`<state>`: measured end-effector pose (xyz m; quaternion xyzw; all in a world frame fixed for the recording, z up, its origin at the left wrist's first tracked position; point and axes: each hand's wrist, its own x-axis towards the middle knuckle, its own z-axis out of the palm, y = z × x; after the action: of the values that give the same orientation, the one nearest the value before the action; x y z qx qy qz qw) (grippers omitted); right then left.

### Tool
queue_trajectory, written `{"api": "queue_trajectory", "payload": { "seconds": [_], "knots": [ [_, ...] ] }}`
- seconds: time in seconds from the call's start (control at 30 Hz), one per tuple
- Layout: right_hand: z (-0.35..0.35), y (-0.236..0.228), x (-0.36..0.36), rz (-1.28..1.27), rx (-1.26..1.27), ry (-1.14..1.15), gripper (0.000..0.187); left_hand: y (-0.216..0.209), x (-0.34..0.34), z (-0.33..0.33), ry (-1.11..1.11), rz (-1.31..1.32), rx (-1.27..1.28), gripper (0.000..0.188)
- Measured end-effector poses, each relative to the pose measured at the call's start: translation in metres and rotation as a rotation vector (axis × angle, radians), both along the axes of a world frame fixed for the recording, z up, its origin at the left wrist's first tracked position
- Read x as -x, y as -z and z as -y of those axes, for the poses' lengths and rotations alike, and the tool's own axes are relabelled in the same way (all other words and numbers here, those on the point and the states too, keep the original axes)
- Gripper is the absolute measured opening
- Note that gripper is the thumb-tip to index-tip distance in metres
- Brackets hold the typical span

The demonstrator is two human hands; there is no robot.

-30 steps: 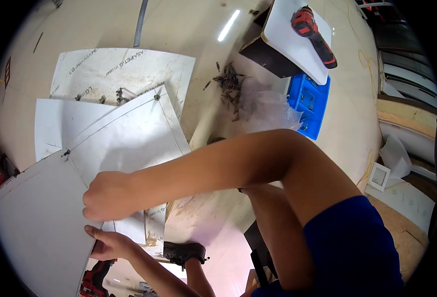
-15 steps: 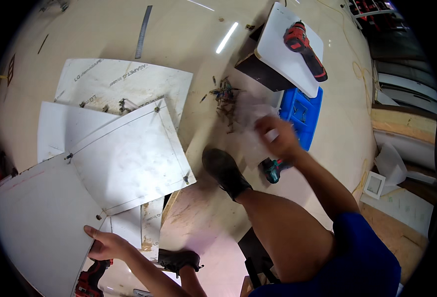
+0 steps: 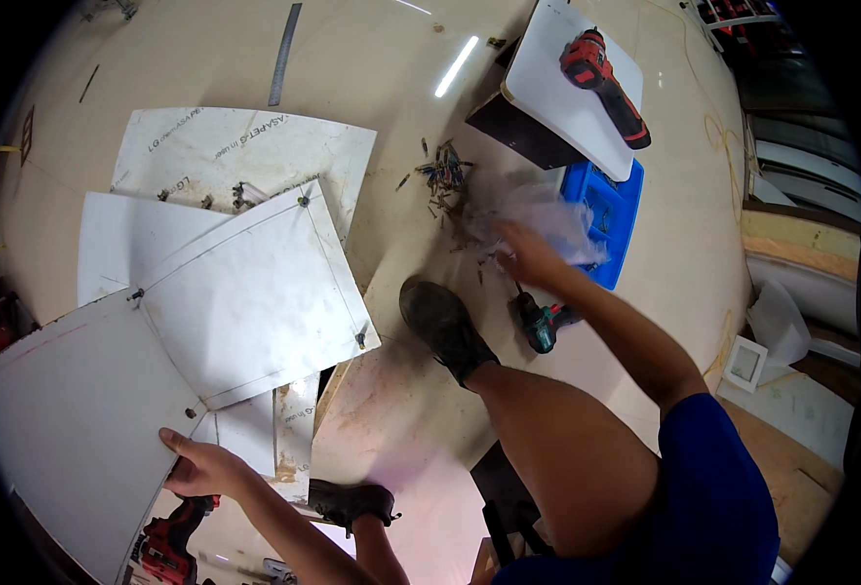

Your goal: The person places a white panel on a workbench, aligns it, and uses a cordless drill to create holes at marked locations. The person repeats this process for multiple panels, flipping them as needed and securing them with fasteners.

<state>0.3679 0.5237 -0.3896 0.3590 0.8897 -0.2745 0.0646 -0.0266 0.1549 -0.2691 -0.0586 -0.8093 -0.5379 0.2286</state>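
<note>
My left hand point(image 3: 201, 465) grips the edge of a large white panel point(image 3: 70, 439), thumb on top, fingers beneath. Against that panel lies a second white panel point(image 3: 250, 292) with pencil lines and small dark fittings near its corners. Out to the right, my right hand point(image 3: 530, 259) is closed at the lower edge of a crumpled clear plastic bag point(image 3: 547, 214); its fingertips are partly hidden. Beside the bag is a heap of loose screws and small fittings point(image 3: 443, 175) on the floor. A green and black cordless drill point(image 3: 538, 327) lies just below this hand.
A red and black drill point(image 3: 601, 83) rests on a white-topped box point(image 3: 538, 58). The blue divided tray point(image 3: 626, 219) next to it holds small parts. More white boards point(image 3: 245, 146) lie under the panels. Another red tool point(image 3: 172, 546) sits below my left hand. My shoe point(image 3: 445, 327) stands mid-floor.
My right hand has shifted slightly left and up, and the plastic bag now spreads further right, over the blue tray's edge. My left hand keeps its grip on the panel.
</note>
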Motion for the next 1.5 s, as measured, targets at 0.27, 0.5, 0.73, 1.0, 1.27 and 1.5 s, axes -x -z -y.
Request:
{"api": "queue_trajectory", "payload": {
  "seconds": [0.27, 0.5, 0.73, 1.0, 1.27, 1.5],
  "knots": [
    [0.063, -0.008, -0.11, 0.105, 0.149, -0.305, 0.029, 0.006, 0.005, 0.01, -0.024, -0.03, 0.033, 0.044],
    [0.089, 0.015, -0.183, 0.599, -0.145, -0.042, 0.06, 0.012, 0.007, 0.016, -0.01, -0.004, 0.036, 0.042],
    [0.078, -0.033, -0.034, 0.852, 0.365, -0.108, 0.04, 0.012, 0.006, 0.019, 0.002, -0.036, 0.061, 0.043],
    [0.101, -0.003, 0.005, 0.178, 0.61, -0.306, 0.037, 0.014, -0.005, 0.0, 0.064, -0.206, 0.02, 0.041],
    [0.094, -0.025, 0.048, 0.21, 0.497, -0.455, 0.029, 0.028, -0.017, 0.005, -0.03, 0.107, 0.013, 0.037],
    [0.101, -0.017, 0.006, 0.044, 0.458, -0.509, 0.036, -0.018, -0.017, -0.013, 0.181, 0.27, -0.062, 0.045]
  ]
}}
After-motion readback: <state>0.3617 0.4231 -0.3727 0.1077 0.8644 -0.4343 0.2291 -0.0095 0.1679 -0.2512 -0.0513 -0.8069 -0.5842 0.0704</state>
